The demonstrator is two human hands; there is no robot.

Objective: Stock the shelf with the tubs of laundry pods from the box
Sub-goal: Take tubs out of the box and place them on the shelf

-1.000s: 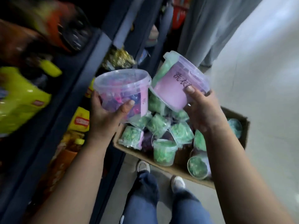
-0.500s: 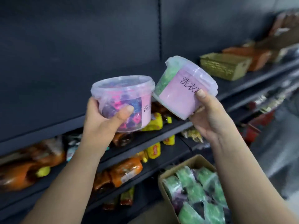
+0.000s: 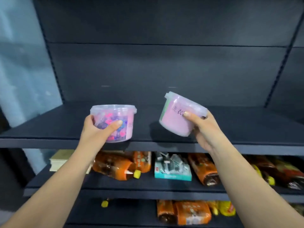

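Matte dark shelf (image 3: 230, 129) — left hand (image 3: 97, 132) grips an upright plastic tub (image 3: 115, 119), right hand (image 3: 205, 132) a tilted tub (image 3: 176, 119).

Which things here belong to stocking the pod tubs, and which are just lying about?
For the job: left hand gripping the clear tub of coloured pods; right hand gripping the tilted pink-label tub; the dark shelf facing them.
Lying about: orange packets, teal box and pale box on the shelf below.
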